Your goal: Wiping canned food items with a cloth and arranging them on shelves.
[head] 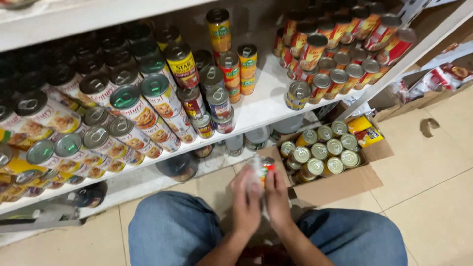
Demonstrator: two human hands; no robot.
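Observation:
I crouch in front of a white shop shelf (261,111), my jeans-clad knees at the bottom of the view. Both hands meet over one small can (266,167) with a red and yellow label, held just above my knees. My left hand (245,202) grips its left side together with a whitish cloth or wrapper, which is blurred. My right hand (277,199) closes on the can's right side. An open cardboard box (340,183) with several gold-lidded cans stands on the floor just right of my hands.
Rows of stacked tins fill the shelf: green-lidded ones (148,106) at left, small cans (221,98) in the middle, red-labelled ones (340,44) at right. A lower shelf (148,180) holds dark jars. Beige floor tiles (433,197) lie at right, with packets (443,74) beyond.

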